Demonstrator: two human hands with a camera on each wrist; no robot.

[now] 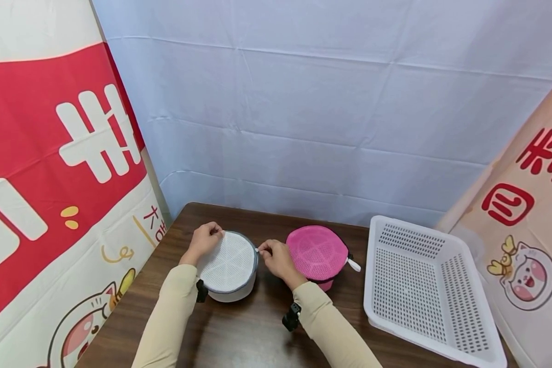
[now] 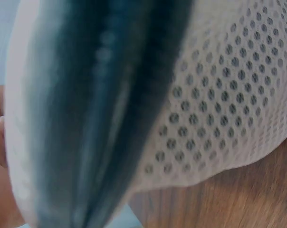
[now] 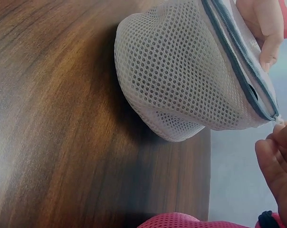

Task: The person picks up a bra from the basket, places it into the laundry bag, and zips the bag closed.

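Observation:
A round white mesh laundry bag (image 1: pixel 227 260) with a blue-grey zipper (image 3: pixel 243 71) round its top edge stands on the table at left. My left hand (image 1: pixel 204 240) pinches the far left part of its top; in the right wrist view the left thumb (image 3: pixel 271 50) lies against the lid. At the bag's right edge, my right hand (image 1: pixel 278 258) pinches the small white zipper pull (image 3: pixel 278 119) between thumb and finger. A pink mesh laundry bag (image 1: pixel 315 251) of like shape stands just right of that hand. Close up, the left wrist view shows white mesh (image 2: pixel 229 95) and blurred zipper.
A white plastic basket (image 1: pixel 411 281) with slotted walls stands at the right of the brown wooden table (image 1: pixel 244 337). The pink bag's white tab (image 1: pixel 354 265) points toward it. Pale blue cloth (image 1: pixel 276 128) hangs behind, with printed banners on both sides.

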